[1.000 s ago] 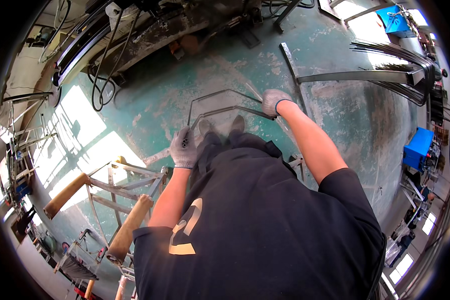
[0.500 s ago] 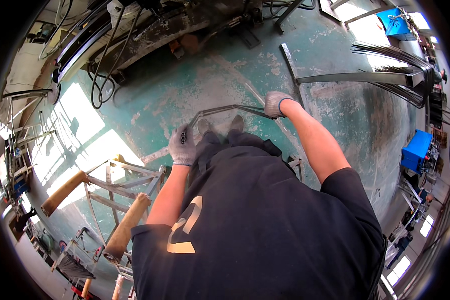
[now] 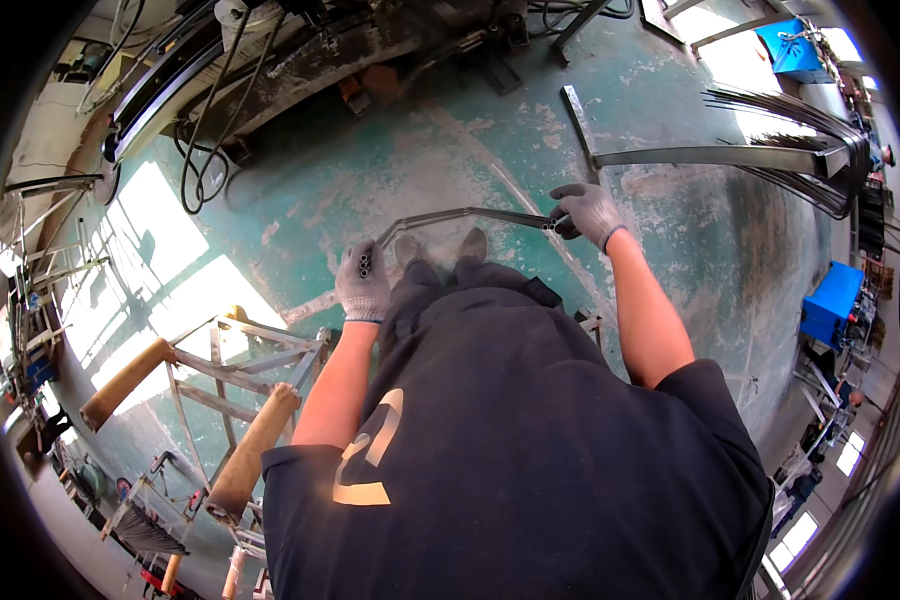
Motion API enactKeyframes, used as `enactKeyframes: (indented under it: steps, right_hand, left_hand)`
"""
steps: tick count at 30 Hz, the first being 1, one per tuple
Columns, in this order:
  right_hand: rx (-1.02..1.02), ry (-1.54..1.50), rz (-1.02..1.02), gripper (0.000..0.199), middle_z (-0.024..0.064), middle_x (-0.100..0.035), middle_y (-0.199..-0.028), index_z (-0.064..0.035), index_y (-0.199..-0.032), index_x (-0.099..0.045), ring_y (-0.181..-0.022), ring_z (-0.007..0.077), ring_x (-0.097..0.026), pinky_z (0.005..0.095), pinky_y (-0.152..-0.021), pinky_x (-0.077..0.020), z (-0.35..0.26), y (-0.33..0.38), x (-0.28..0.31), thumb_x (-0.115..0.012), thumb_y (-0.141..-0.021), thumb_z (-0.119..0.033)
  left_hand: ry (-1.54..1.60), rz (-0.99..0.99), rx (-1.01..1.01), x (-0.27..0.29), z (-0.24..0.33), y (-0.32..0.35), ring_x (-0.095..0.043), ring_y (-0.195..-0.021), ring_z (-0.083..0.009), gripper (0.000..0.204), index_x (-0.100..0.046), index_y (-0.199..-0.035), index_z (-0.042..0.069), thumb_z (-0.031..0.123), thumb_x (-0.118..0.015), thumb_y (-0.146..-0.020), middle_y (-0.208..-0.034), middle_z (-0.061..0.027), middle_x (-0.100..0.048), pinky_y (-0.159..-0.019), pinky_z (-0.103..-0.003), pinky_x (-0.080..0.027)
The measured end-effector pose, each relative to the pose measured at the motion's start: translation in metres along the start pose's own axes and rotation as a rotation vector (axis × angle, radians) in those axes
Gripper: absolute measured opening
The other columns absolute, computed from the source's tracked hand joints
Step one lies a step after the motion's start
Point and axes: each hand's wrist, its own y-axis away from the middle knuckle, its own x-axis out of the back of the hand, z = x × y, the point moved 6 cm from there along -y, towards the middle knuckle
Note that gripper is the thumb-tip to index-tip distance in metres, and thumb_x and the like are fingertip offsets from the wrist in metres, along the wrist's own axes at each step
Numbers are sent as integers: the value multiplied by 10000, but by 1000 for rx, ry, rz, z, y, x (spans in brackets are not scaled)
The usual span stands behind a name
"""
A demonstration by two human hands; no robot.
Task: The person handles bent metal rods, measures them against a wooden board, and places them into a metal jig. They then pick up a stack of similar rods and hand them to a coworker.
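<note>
left hand closed round bent tubes | right hand half-open by far ends | risk: sagging there, if unsupported

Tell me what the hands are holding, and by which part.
The left hand grips the bent metal tubes by their left ends. The right hand is at their right ends; whether it grips them cannot be told.

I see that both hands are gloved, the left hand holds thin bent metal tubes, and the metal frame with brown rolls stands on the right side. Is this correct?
Not quite: the metal frame with brown rolls stands on the left side, as the head view shows. The left hand and right hand are gloved, and the left holds thin bent metal tubes.
</note>
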Motion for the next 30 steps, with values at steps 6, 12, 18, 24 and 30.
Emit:
enactKeyframes:
  steps: [6,12,18,24,30]
  right_hand:
    - [292,273,217,466,151,-805,-1108,-7,-1397,-687,-1027,227,-768,348,-889,-610,57,18,-30,-741,-969,-187]
    - [313,294,485,437,159,-805,-1049,-70,-1289,-738,-1000,293,-782,402,-886,-596,52,8,-61,-796,-964,-356]
    - [283,371,592,430,179,-804,-1030,-77,-1249,-752,-1043,385,-761,438,-904,-594,35,10,-68,-756,-966,-401]
    - [156,246,605,421,197,-804,-1038,-67,-1261,-750,-1054,387,-768,448,-936,-589,41,2,-68,-739,-950,-351]
    - [188,183,662,423,202,-807,-1043,-56,-1277,-750,-1058,363,-780,424,-931,-589,50,-1,-70,-752,-945,-319]
  left_hand:
    - [26,6,-16,-7,-4,-2,-752,-905,-306,161,-755,-1139,61,164,-743,-1016,-1038,-160,-751,-815,-378,-578]
    - [14,-13,4,-8,-2,-17,-741,-913,-314,150,-756,-1118,71,174,-739,-1011,-1020,-153,-750,-824,-390,-574]
    - [52,1,-17,-5,5,-20,-743,-938,-354,147,-764,-1099,97,202,-743,-998,-1021,-152,-757,-832,-420,-578]
    - [37,-7,-2,-6,-1,-14,-745,-902,-234,158,-758,-1119,33,144,-746,-1008,-1027,-133,-755,-843,-348,-575]
    - [16,14,14,-7,-1,-12,-742,-906,-203,157,-761,-1118,30,138,-753,-1005,-1024,-119,-756,-847,-331,-573]
